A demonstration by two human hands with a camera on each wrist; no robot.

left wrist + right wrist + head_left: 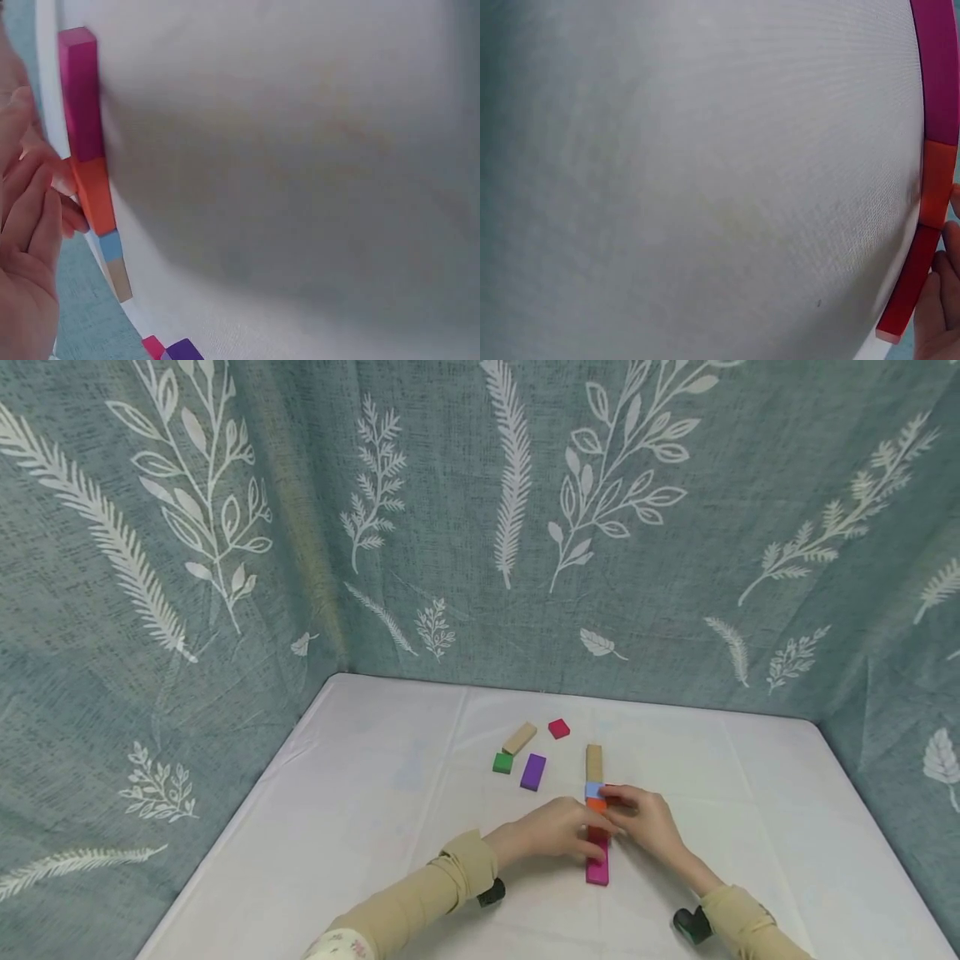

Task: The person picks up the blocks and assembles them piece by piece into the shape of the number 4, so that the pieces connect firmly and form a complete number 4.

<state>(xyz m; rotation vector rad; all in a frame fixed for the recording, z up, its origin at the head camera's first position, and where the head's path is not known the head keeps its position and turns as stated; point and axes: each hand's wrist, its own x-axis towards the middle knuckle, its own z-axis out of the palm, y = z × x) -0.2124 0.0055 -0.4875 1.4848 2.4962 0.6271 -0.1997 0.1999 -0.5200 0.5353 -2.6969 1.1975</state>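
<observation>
A line of wooden blocks lies on the white table: a tan block (594, 762), a blue block (593, 790), an orange block (96, 199) and a magenta block (597, 871) nearest me. Beside the blue one, a long red block (911, 285) meets the orange end in the right wrist view. My right hand (651, 820) holds this red block, its index fingertip at the blue block. From the left, my left hand (551, 828) reaches over the orange and magenta blocks with fingers loosely bent. Its fingers partly cover the row in the head view.
Left of the row lie a purple block (533, 772), a green block (502, 763), a second tan block (520, 738) and a small red block (558, 728). Behind the table (390, 735) hangs a leaf-patterned curtain (465, 527).
</observation>
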